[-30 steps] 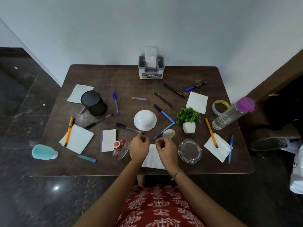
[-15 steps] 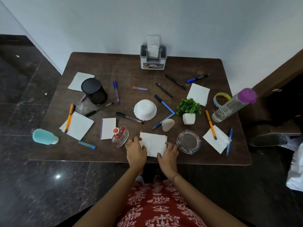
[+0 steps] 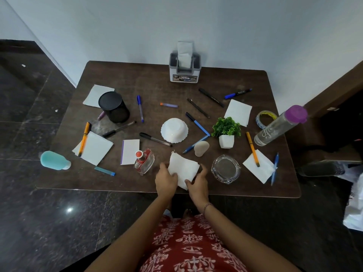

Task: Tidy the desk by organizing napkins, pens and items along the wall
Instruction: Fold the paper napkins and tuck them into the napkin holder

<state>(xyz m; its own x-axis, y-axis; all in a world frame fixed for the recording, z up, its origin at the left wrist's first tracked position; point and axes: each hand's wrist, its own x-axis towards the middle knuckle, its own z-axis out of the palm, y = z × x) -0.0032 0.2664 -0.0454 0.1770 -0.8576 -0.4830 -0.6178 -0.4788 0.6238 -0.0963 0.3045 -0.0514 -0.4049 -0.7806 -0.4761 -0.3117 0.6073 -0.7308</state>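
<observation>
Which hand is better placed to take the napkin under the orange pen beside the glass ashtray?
Probably the right hand: that napkin lies on its side, just past the glass ashtray; the left hand is farther.

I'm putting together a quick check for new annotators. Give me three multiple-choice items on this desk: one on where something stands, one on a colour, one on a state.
1. Where does the napkin holder stand on the desk?
A. at the far edge, by the wall
B. at the near edge
C. at the left edge

2. What colour is the cap of the clear bottle?
A. green
B. purple
C. orange

3. What state is the napkin at the near edge in?
A. lying flat, untouched
B. tucked into a cup
C. held by the left hand and the right hand

Answers: 1 A, the holder sits at the far edge, right by the wall. 2 B, the cap is plainly purple. 3 C, a hand grips each side of it.
</observation>
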